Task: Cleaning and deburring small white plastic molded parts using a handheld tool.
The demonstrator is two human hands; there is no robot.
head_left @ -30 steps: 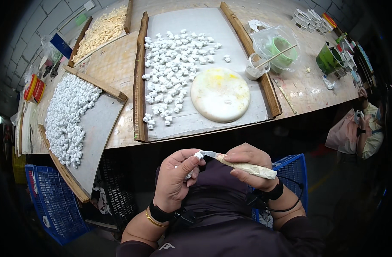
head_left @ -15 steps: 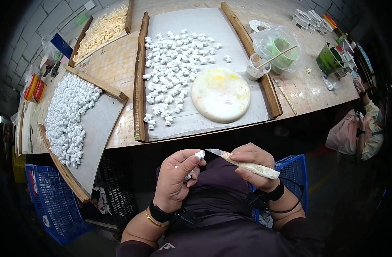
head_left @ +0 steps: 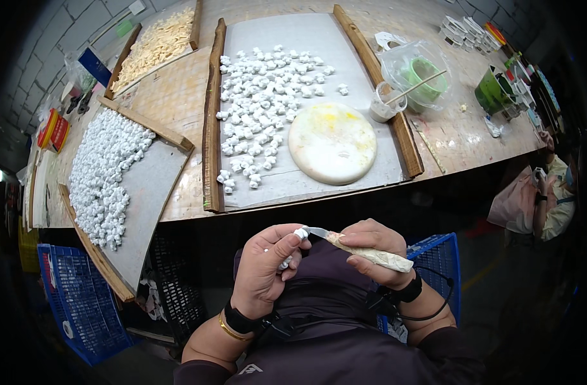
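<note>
Between thumb and index finger, my left hand (head_left: 261, 263) pinches a small white figurine piece (head_left: 301, 233). More white bits show under its curled fingers. My right hand (head_left: 378, 249) is wrapped around a knife (head_left: 364, 255) with a pale, wrapped handle. The tip of its short blade touches the white piece, or lies right beside it. Both hands are above my lap, in front of the table edge. Beyond them, many similar white pieces (head_left: 255, 115) are spread on a grey board (head_left: 274, 192), next to a round, yellow-stained white disc (head_left: 332, 144).
A wood-edged tray (head_left: 149, 186) heaped with white pieces juts out at left. A tray of cream-coloured pieces (head_left: 155, 45) lies behind. A small cup (head_left: 383, 106) with a stick and a green bowl (head_left: 425, 80) stand right. Blue crates (head_left: 82, 301) flank me. Another person (head_left: 550, 192) sits far right.
My right hand has shifted slightly left, bringing the knife tip from just short of the white piece to its edge. My left hand stays nearly still, holding the piece.
</note>
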